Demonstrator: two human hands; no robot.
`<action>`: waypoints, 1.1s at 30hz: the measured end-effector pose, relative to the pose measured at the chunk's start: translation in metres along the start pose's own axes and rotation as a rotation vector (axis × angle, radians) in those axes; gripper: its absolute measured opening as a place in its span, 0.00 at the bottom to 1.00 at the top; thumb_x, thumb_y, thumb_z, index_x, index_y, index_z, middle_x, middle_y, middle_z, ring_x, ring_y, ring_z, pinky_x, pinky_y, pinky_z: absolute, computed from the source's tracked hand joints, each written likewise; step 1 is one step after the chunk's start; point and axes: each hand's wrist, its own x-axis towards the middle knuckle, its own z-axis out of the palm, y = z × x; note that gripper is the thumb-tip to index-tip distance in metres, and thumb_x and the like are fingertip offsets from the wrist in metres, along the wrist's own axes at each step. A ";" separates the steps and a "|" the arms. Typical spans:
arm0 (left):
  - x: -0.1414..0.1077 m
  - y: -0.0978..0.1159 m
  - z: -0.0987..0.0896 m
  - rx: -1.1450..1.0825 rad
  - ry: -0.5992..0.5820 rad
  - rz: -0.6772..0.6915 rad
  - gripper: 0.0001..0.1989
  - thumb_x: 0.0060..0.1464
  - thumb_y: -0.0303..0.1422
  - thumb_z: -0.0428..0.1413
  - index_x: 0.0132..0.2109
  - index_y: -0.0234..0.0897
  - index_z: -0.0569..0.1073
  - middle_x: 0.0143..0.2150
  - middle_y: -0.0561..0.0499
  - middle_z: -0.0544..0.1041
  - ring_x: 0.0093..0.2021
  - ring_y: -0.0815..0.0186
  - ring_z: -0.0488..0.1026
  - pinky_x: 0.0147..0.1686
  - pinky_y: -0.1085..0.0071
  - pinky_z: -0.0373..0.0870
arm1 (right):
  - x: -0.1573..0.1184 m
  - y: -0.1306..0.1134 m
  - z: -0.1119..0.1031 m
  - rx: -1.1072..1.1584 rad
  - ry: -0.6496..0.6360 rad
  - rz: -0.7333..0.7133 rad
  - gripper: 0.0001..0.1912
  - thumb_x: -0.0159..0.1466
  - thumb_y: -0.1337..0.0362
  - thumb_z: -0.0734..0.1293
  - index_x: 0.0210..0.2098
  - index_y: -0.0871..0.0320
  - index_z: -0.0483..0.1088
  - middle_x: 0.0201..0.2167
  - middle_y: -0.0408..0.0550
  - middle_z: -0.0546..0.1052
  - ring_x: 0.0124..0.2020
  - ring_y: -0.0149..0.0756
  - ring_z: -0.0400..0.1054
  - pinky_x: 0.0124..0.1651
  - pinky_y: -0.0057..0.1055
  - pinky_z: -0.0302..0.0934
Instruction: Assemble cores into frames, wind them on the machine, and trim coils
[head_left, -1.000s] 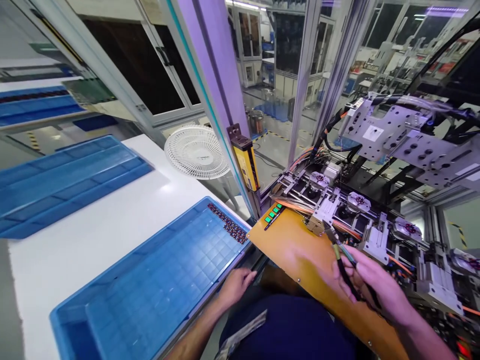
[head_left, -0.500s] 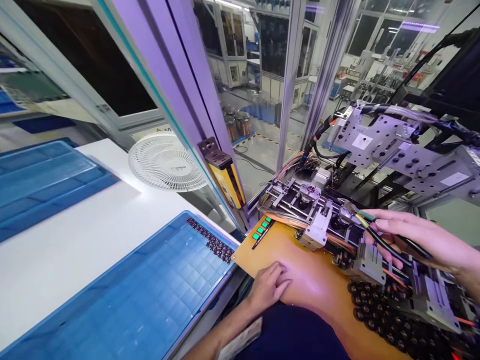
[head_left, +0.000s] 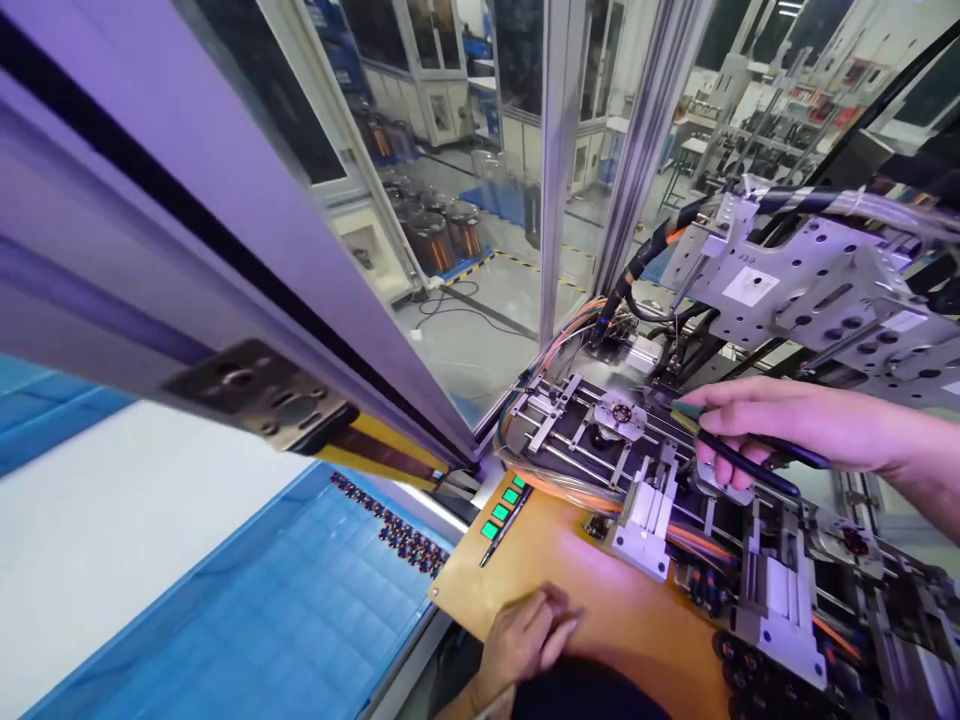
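My right hand [head_left: 780, 430] is closed around cutting pliers [head_left: 739, 460] with black and green handles, their head pointing left over the machine's metal rails. To the left of the pliers, a round fixture [head_left: 621, 412] holds a small dark ring-shaped part. My left hand [head_left: 525, 635] rests on the orange board [head_left: 585, 590] near its front edge, fingers curled in, with nothing visible in them. A dark pen-like tool [head_left: 506, 525] lies on the board beside several green square buttons [head_left: 499, 513].
A blue tray [head_left: 300, 590] at the left carries rows of small dark parts [head_left: 409, 540]. A metal frame post [head_left: 247, 230] with a yellow device [head_left: 382, 453] crosses the left side. Dark round parts [head_left: 739, 665] sit at the lower right. A perforated metal plate [head_left: 810, 290] hangs above the rails.
The view has shifted closer to the frame post, and the fan is out of sight. My right hand and the pliers have moved left relative to the machine. My left hand remains on the board.
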 end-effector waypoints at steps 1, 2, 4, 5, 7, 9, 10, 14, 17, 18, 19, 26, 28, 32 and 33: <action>0.000 -0.001 0.000 0.006 0.001 0.005 0.06 0.62 0.32 0.54 0.38 0.35 0.73 0.28 0.49 0.80 0.25 0.69 0.78 0.28 0.78 0.76 | 0.007 -0.004 0.000 -0.002 0.002 0.044 0.16 0.63 0.54 0.64 0.38 0.61 0.69 0.32 0.50 0.76 0.28 0.32 0.72 0.31 0.27 0.69; -0.001 -0.002 0.001 0.013 0.003 0.008 0.06 0.62 0.32 0.54 0.39 0.35 0.74 0.28 0.50 0.80 0.25 0.69 0.78 0.27 0.78 0.75 | 0.014 -0.008 0.000 -0.012 0.004 0.089 0.15 0.63 0.54 0.64 0.38 0.61 0.70 0.32 0.50 0.76 0.26 0.31 0.72 0.29 0.26 0.69; -0.004 -0.003 0.003 0.024 0.017 0.009 0.07 0.62 0.32 0.54 0.39 0.35 0.74 0.28 0.50 0.80 0.24 0.70 0.78 0.27 0.78 0.75 | 0.027 -0.013 0.002 -0.042 0.015 0.176 0.13 0.61 0.56 0.65 0.36 0.60 0.70 0.31 0.50 0.77 0.23 0.30 0.71 0.25 0.24 0.69; -0.006 -0.004 0.005 0.028 0.029 0.009 0.07 0.63 0.32 0.54 0.39 0.35 0.75 0.27 0.50 0.80 0.23 0.70 0.77 0.26 0.78 0.75 | 0.033 -0.014 0.004 -0.057 0.016 0.211 0.12 0.60 0.56 0.66 0.35 0.60 0.70 0.31 0.49 0.77 0.22 0.30 0.71 0.24 0.24 0.69; -0.011 -0.006 0.010 0.030 0.055 0.010 0.08 0.63 0.33 0.53 0.38 0.35 0.75 0.27 0.50 0.79 0.23 0.70 0.77 0.26 0.79 0.74 | 0.042 -0.016 0.007 -0.088 0.006 0.243 0.11 0.60 0.56 0.66 0.32 0.59 0.70 0.29 0.48 0.77 0.20 0.31 0.71 0.23 0.25 0.70; -0.015 -0.007 0.014 0.028 0.071 0.009 0.08 0.63 0.34 0.54 0.38 0.35 0.75 0.27 0.49 0.80 0.23 0.70 0.77 0.26 0.79 0.74 | 0.047 -0.016 0.009 -0.104 -0.011 0.236 0.11 0.61 0.57 0.65 0.30 0.59 0.69 0.29 0.48 0.76 0.20 0.31 0.72 0.23 0.25 0.70; -0.017 -0.008 0.015 0.027 0.073 0.007 0.08 0.62 0.34 0.54 0.38 0.35 0.75 0.27 0.49 0.80 0.23 0.70 0.77 0.26 0.78 0.75 | 0.049 -0.016 0.010 -0.113 -0.022 0.230 0.11 0.61 0.58 0.64 0.29 0.60 0.68 0.28 0.48 0.76 0.20 0.31 0.72 0.23 0.24 0.70; -0.020 -0.008 0.016 0.028 0.066 -0.003 0.08 0.61 0.35 0.56 0.38 0.34 0.76 0.27 0.49 0.80 0.23 0.69 0.78 0.26 0.77 0.75 | 0.051 -0.019 0.013 -0.150 -0.063 0.207 0.12 0.64 0.63 0.60 0.27 0.63 0.66 0.25 0.49 0.74 0.18 0.26 0.69 0.19 0.19 0.64; -0.019 -0.007 0.016 0.027 0.070 -0.004 0.08 0.61 0.35 0.56 0.38 0.34 0.76 0.27 0.49 0.79 0.23 0.69 0.77 0.26 0.77 0.75 | 0.052 -0.022 0.015 -0.182 -0.069 0.215 0.13 0.66 0.66 0.57 0.27 0.64 0.66 0.26 0.49 0.74 0.17 0.22 0.68 0.17 0.16 0.58; -0.019 -0.007 0.015 0.026 0.073 -0.002 0.08 0.61 0.35 0.56 0.38 0.34 0.76 0.27 0.49 0.79 0.23 0.69 0.77 0.26 0.78 0.75 | 0.053 -0.022 0.015 -0.192 -0.070 0.225 0.14 0.66 0.66 0.57 0.27 0.64 0.66 0.26 0.49 0.74 0.17 0.22 0.68 0.18 0.16 0.59; -0.018 -0.007 0.015 0.026 0.075 0.001 0.08 0.61 0.34 0.55 0.38 0.34 0.76 0.27 0.49 0.80 0.23 0.69 0.77 0.26 0.78 0.75 | 0.053 -0.023 0.015 -0.196 -0.070 0.233 0.14 0.67 0.66 0.57 0.27 0.64 0.66 0.26 0.49 0.74 0.17 0.22 0.67 0.18 0.16 0.60; -0.015 -0.006 0.013 0.026 0.059 0.007 0.07 0.60 0.34 0.57 0.39 0.34 0.76 0.27 0.49 0.80 0.22 0.69 0.77 0.26 0.78 0.75 | 0.059 -0.024 0.015 -0.145 -0.022 0.279 0.15 0.64 0.60 0.63 0.23 0.59 0.67 0.23 0.47 0.74 0.16 0.27 0.66 0.21 0.25 0.67; -0.013 -0.006 0.011 0.022 0.053 0.009 0.07 0.61 0.34 0.56 0.39 0.34 0.75 0.27 0.49 0.80 0.22 0.69 0.77 0.26 0.78 0.75 | 0.061 -0.022 0.016 -0.134 -0.019 0.266 0.15 0.61 0.57 0.66 0.21 0.58 0.67 0.23 0.48 0.74 0.17 0.29 0.67 0.21 0.27 0.67; -0.009 -0.006 0.004 0.010 0.007 0.025 0.05 0.59 0.32 0.58 0.40 0.34 0.75 0.29 0.49 0.81 0.24 0.69 0.79 0.28 0.78 0.76 | 0.060 -0.020 0.018 -0.151 -0.031 0.222 0.16 0.60 0.54 0.67 0.21 0.58 0.68 0.20 0.47 0.72 0.17 0.31 0.67 0.20 0.27 0.65; -0.008 -0.006 0.003 0.008 -0.005 0.027 0.05 0.59 0.32 0.59 0.40 0.34 0.75 0.29 0.49 0.81 0.25 0.69 0.79 0.29 0.78 0.76 | 0.055 -0.020 0.018 -0.160 -0.033 0.179 0.16 0.60 0.54 0.67 0.23 0.58 0.69 0.19 0.46 0.72 0.17 0.31 0.67 0.20 0.27 0.64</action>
